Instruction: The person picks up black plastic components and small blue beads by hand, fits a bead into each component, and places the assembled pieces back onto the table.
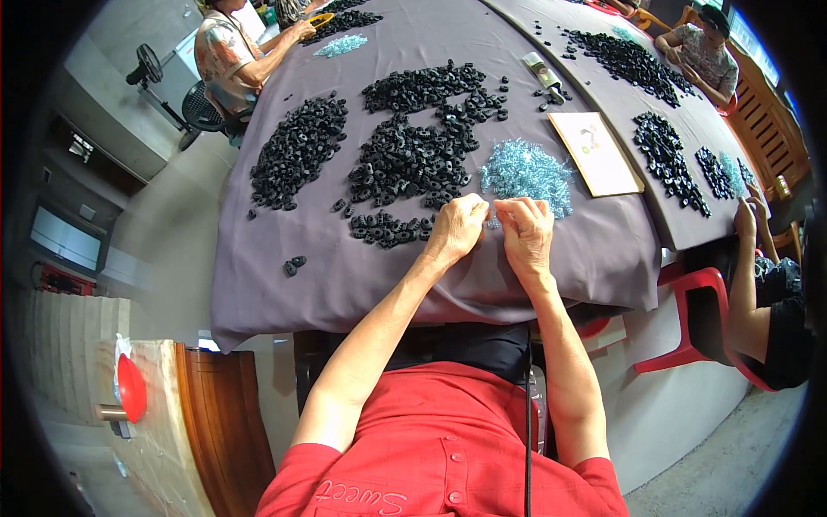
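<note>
My left hand and my right hand are close together above the near part of the cloth-covered table. The fingers of both are closed in a pinch; whatever is between them is too small or hidden to make out. Just beyond my right hand lies a pile of small, shiny, pale-blue pieces. Beside and beyond my left hand spread small black plastic parts, with holes showing in some. A thin row of the same black parts curves along the near side of that heap.
Another heap of black parts lies at the left, with a few loose ones nearer. A flat board and a tipped-over container lie to the right. Co-workers sit around the table; a red chair stands at right.
</note>
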Action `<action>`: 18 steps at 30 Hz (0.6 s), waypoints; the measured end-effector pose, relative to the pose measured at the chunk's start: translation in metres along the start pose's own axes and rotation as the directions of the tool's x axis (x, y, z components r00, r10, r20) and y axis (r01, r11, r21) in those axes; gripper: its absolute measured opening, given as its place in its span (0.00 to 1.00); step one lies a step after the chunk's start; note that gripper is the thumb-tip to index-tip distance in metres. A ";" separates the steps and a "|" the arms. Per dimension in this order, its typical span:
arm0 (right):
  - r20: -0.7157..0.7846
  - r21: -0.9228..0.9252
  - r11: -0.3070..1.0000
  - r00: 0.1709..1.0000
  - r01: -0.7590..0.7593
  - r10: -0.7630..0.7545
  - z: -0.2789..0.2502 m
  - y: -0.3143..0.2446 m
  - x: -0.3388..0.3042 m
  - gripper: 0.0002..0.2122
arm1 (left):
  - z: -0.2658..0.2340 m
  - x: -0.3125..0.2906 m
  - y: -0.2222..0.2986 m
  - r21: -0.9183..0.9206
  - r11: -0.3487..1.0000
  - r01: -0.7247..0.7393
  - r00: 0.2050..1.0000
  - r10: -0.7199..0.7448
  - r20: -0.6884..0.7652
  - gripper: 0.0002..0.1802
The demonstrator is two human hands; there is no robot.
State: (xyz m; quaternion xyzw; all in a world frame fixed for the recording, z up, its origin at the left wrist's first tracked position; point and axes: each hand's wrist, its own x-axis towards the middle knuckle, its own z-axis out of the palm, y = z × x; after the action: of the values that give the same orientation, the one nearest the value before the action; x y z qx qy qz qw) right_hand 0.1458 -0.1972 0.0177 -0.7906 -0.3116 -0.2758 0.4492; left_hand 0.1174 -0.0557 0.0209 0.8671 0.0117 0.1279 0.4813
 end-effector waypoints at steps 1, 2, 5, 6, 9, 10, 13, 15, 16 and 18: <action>-0.017 -0.042 0.999 1.000 -0.013 0.012 -0.001 -0.002 0.000 0.05 | 0.000 0.000 -0.001 0.046 0.993 -0.105 0.994 0.106 -0.010 0.15; -0.017 -0.042 0.999 1.000 -0.013 0.012 0.000 -0.003 -0.001 0.05 | 0.001 0.000 -0.001 0.046 0.993 -0.105 0.994 0.105 -0.009 0.15; -0.034 -0.137 0.990 0.999 -0.016 0.011 0.000 -0.004 -0.001 0.06 | 0.002 0.000 0.003 0.082 0.997 0.003 1.000 -0.002 -0.009 0.16; -0.030 -0.130 0.991 1.000 -0.010 0.006 0.000 -0.003 -0.001 0.06 | 0.000 -0.001 0.002 0.094 0.991 -0.092 0.996 0.093 -0.006 0.17; -0.029 -0.115 0.993 1.000 -0.009 0.006 0.001 -0.003 -0.001 0.06 | -0.002 -0.003 0.002 0.064 0.982 -0.180 0.984 0.181 -0.004 0.17; -0.032 -0.109 0.994 0.999 -0.014 0.010 0.001 -0.003 -0.001 0.07 | -0.003 -0.003 0.003 0.020 0.985 -0.173 0.985 0.174 -0.006 0.18; -0.047 -0.116 0.992 0.998 -0.042 0.037 0.001 0.001 -0.003 0.07 | -0.005 -0.004 0.018 -0.065 0.996 0.062 0.997 -0.059 0.039 0.19; -0.050 -0.167 0.984 0.997 -0.068 0.061 0.000 0.000 -0.004 0.08 | -0.005 -0.003 0.018 -0.138 0.981 0.135 0.990 -0.127 0.064 0.20; -0.054 -0.217 0.972 0.995 -0.092 0.083 -0.001 -0.001 -0.004 0.09 | -0.005 -0.002 0.018 -0.210 0.955 0.209 0.977 -0.193 0.092 0.20; -0.080 -0.214 0.968 0.990 -0.130 0.116 -0.002 -0.001 -0.002 0.10 | -0.006 -0.002 0.016 -0.233 0.945 0.230 0.972 -0.211 0.100 0.20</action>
State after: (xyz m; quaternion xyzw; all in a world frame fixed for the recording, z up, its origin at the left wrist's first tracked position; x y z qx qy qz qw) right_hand 0.1430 -0.1988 0.0175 -0.8433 -0.2145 -0.3063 0.3861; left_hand 0.1119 -0.0598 0.0370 0.7990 0.0751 0.0415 0.5951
